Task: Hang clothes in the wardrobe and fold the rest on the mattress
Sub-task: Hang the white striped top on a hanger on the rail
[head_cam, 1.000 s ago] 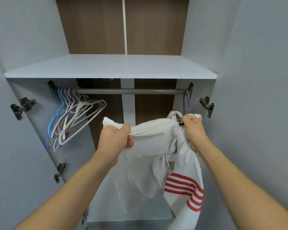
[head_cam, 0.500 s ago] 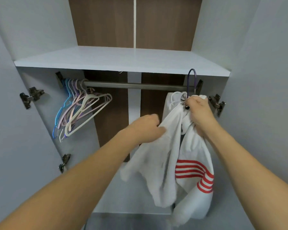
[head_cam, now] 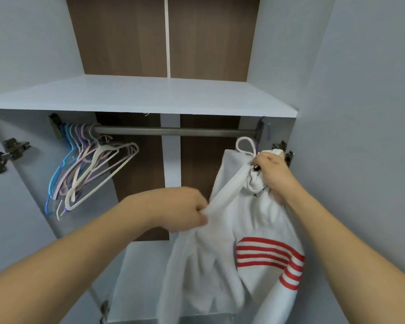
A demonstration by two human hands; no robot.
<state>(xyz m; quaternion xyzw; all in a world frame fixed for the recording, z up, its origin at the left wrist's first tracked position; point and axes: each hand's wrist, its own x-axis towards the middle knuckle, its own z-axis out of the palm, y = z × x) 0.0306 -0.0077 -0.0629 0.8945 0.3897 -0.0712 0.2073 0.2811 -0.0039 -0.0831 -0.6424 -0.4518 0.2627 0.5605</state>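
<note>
A white hoodie (head_cam: 222, 249) with red stripes on its sleeve hangs at the right end of the grey wardrobe rail (head_cam: 173, 131). A purple hanger hook (head_cam: 260, 127) sits over the rail just above it. My right hand (head_cam: 272, 170) grips the hoodie's collar near the hook, beside a white drawstring loop. My left hand (head_cam: 185, 209) pinches the hoodie's left shoulder edge lower down. The hanger's body is hidden inside the cloth.
Several bare hangers (head_cam: 87, 167) in blue, pink, purple and white bunch at the rail's left end. A white shelf (head_cam: 138, 94) lies just above the rail. Open doors with metal hinges (head_cam: 7, 153) flank both sides; the right door stands close to my right arm.
The hoodie was raised and its hanger hook went from below the rail onto its right end. My left hand moved right, from a spread-out grip to the shoulder edge.
</note>
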